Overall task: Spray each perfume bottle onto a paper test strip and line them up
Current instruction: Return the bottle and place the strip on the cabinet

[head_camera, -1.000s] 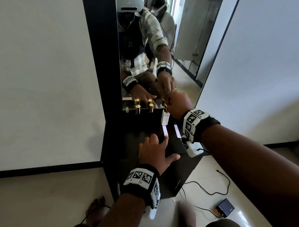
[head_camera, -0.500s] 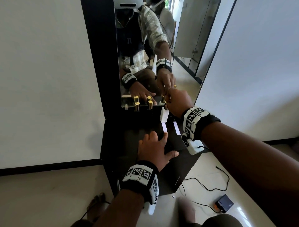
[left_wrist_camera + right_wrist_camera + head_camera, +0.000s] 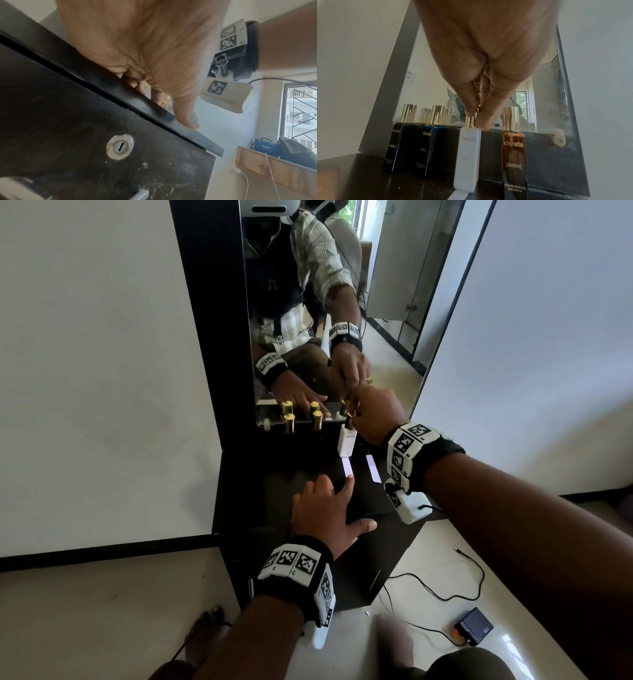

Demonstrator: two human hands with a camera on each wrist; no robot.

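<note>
A white perfume bottle [image 3: 346, 441] [image 3: 467, 155] stands on the black dresser top [image 3: 274, 494], in front of the mirror. My right hand [image 3: 351, 414] [image 3: 476, 119] pinches its gold cap [image 3: 471, 121] from above with thumb and fingers. A paper test strip [image 3: 347, 466] [image 3: 458, 194] lies just in front of that bottle. My left hand [image 3: 325, 505] [image 3: 154, 54] lies flat on the top, its index fingertip on the strip's near end. A second strip [image 3: 373, 469] lies to the right. A black bottle [image 3: 397, 147], a blue one [image 3: 431, 151] and an amber one [image 3: 514, 159] stand alongside, capped.
The mirror [image 3: 308, 302] rises right behind the bottles. The dresser top is narrow, its front edge [image 3: 154, 108] under my left palm, with a drawer lock [image 3: 120, 147] below. On the floor to the right lie a cable [image 3: 445, 594] and a small black box [image 3: 474, 626].
Nothing has visibly changed: my right hand stays pinched on the white bottle's cap and my left hand stays flat on the strip; only the head view has shifted slightly.
</note>
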